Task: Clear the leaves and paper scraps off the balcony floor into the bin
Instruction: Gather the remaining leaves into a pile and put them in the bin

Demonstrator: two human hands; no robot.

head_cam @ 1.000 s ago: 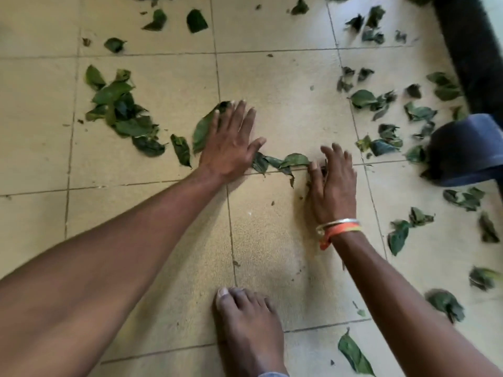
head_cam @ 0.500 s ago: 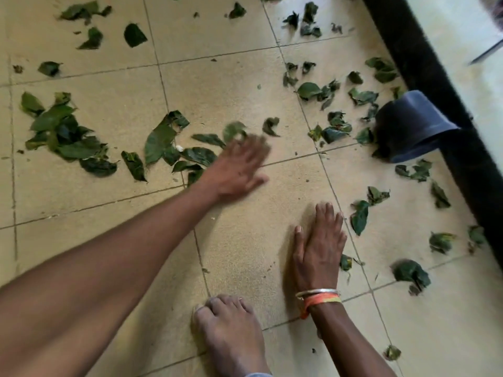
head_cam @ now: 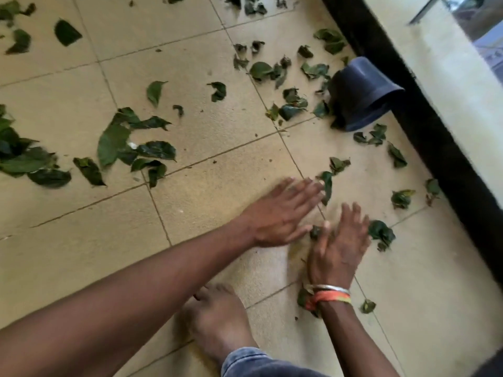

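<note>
Green leaves lie scattered over the beige tiled floor (head_cam: pixel 223 191). One cluster of leaves (head_cam: pixel 130 148) sits left of centre, another pile of leaves (head_cam: pixel 21 156) at the left edge. A dark blue bin (head_cam: pixel 362 93) lies tipped on its side by the black wall base. My left hand (head_cam: pixel 280 213) is flat with fingers spread, fingertips at a leaf (head_cam: pixel 326 186). My right hand (head_cam: pixel 337 246), with wrist bands, is flat beside it, a small crumpled leaf (head_cam: pixel 315 232) between the two hands. Neither hand holds anything.
A black skirting strip (head_cam: pixel 424 126) and a pale ledge (head_cam: pixel 446 77) bound the floor on the right. My bare foot (head_cam: pixel 217 319) stands just below the hands. More leaves (head_cam: pixel 381 232) lie right of my right hand and around the bin.
My left hand has swung right from the leaf cluster to beside my right hand. The view has shifted right. The leaves it pushed stay left of centre.
</note>
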